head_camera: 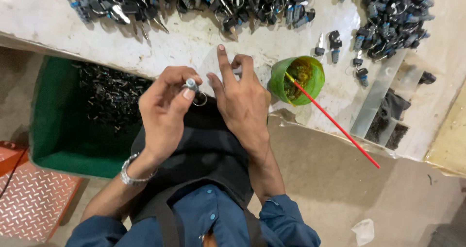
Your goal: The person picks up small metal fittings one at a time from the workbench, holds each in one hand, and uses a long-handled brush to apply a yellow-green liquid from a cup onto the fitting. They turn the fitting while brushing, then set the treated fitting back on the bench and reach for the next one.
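Your dark blue buttoned shirt (208, 218) fills the bottom of the view, with a black cloth (204, 150) spread over your lap just above it. Beyond that runs the long, stained white worktable (194, 40), its far edge heaped with a big pile of black-headed keys and small lock cylinders (194, 1), and a second such heap (393, 14) sits at the right corner. Below the table on your left stands a green plastic crate (53, 130) partly filled with small dark metal parts. Right of your hands sits a green plastic cup (297, 80) holding a brownish-yellow paste, and a thin red stick (340, 126) leans out of it over the table edge. Your left hand (165, 113) (a silver metal wristwatch (133, 174) on that wrist) pinches a small silver lock cylinder with a wire ring (193, 87) between thumb and forefinger, held up over the black cloth at the table's near edge. Your right hand (240, 101) hovers just beside it, holding nothing, index finger stretched toward the table, the other fingers loosely curled.
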Available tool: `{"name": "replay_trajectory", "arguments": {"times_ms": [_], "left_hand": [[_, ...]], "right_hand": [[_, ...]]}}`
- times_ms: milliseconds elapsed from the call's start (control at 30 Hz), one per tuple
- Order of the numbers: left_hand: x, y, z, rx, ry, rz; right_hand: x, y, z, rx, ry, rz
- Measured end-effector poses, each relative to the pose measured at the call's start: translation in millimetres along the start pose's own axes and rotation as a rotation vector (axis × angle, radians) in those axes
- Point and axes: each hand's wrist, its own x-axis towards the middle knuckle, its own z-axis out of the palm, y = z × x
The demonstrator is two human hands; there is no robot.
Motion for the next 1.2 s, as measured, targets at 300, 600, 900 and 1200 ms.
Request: {"name": "replay_trajectory", "arguments": {"times_ms": [300, 600, 900, 1200], "left_hand": [[-9.5, -5.4, 14.0, -0.038, 0.015, -0.176], [-26.5, -11.6, 33.4, 0.363, -0.259, 0.04], [-31.6, -4.8, 39.2, 0.438, -0.232, 0.23], [-28.5, -2.4, 40.5, 0.53, -0.268, 0.368]], "right_hand": [[-58.5, 18.3, 4.5, 0.109, 0.273, -0.235], [-106.2, 37.1, 21.3, 1.099, 0.521, 0.288], [-99.8, 32.2, 8.5, 0.724, 0.541, 0.16], [-102.1, 33.7, 7.5, 0.861, 0.534, 0.197]]}}
